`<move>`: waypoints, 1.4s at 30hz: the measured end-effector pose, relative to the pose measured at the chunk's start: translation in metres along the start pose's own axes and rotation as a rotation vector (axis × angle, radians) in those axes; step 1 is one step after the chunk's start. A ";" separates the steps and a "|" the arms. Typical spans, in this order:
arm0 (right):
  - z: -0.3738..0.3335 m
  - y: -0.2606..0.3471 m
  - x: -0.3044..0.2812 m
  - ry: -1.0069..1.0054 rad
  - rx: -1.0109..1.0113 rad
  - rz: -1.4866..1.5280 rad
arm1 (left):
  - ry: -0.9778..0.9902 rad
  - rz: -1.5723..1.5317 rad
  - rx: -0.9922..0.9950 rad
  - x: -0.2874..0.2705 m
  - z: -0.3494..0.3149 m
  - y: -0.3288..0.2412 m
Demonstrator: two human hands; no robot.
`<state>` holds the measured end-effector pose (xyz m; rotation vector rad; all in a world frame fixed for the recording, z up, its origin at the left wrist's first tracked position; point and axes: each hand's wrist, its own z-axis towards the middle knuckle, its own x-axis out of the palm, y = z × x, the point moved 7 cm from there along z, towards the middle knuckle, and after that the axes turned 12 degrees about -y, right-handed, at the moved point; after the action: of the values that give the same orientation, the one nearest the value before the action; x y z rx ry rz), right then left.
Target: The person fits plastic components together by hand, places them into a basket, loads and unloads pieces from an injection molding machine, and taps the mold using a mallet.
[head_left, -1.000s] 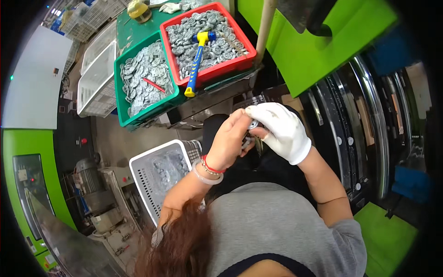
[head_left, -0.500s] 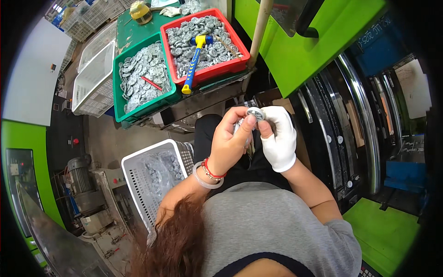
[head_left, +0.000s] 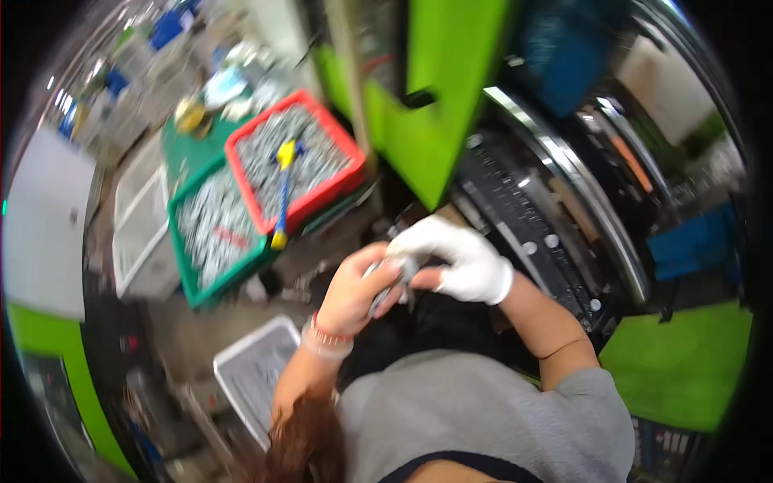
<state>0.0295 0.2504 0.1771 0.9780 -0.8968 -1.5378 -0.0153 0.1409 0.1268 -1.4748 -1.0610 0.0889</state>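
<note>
My bare left hand (head_left: 352,288), with bracelets at the wrist, is closed around a few small round grey metal parts (head_left: 408,266). In a white glove that leaves the thumb bare, my right hand (head_left: 467,264) curls over the same parts from the right, its fingertips meeting those of the left. Both hands are in front of my lap. Motion blur hides how many parts there are and their exact shape.
Ahead on the left, a red bin (head_left: 357,163) and a green bin (head_left: 182,266) hold many grey parts. A blue-and-yellow hammer (head_left: 283,193) lies across the red one. A white basket (head_left: 287,324) stands by my left arm; a machine with a green door (head_left: 435,105) is at right.
The view has swung, so the bins appear lower and further left. My hands have closed in around the metal parts; the disc face seen between the thumbs earlier is now blurred and partly covered.
</note>
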 end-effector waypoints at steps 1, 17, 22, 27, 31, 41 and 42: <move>0.000 0.000 -0.009 0.008 0.036 -0.088 | 0.007 -0.024 -0.008 0.003 0.006 0.006; 0.041 0.057 -0.549 -1.311 -0.469 -0.091 | -0.456 0.031 -0.227 -0.024 0.018 0.033; 0.064 0.050 -0.569 -1.257 -0.392 -0.107 | -0.515 0.036 -0.255 -0.032 0.026 0.034; 0.061 0.047 -0.570 -1.251 -0.426 -0.163 | -0.575 0.048 -0.292 -0.026 0.040 0.041; 0.061 0.056 -0.568 -1.217 -0.419 -0.276 | -0.508 0.070 -0.257 -0.012 0.051 0.044; 0.066 0.073 -0.567 -1.290 -0.303 -0.770 | -0.493 0.116 -0.296 0.004 0.058 0.049; 0.066 0.071 -0.570 -1.290 -0.304 -0.771 | -0.492 0.115 -0.296 0.004 0.058 0.049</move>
<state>0.0575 0.8034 0.3418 -0.0708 -1.0945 -2.9604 -0.0220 0.1957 0.0743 -1.8353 -1.4264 0.4077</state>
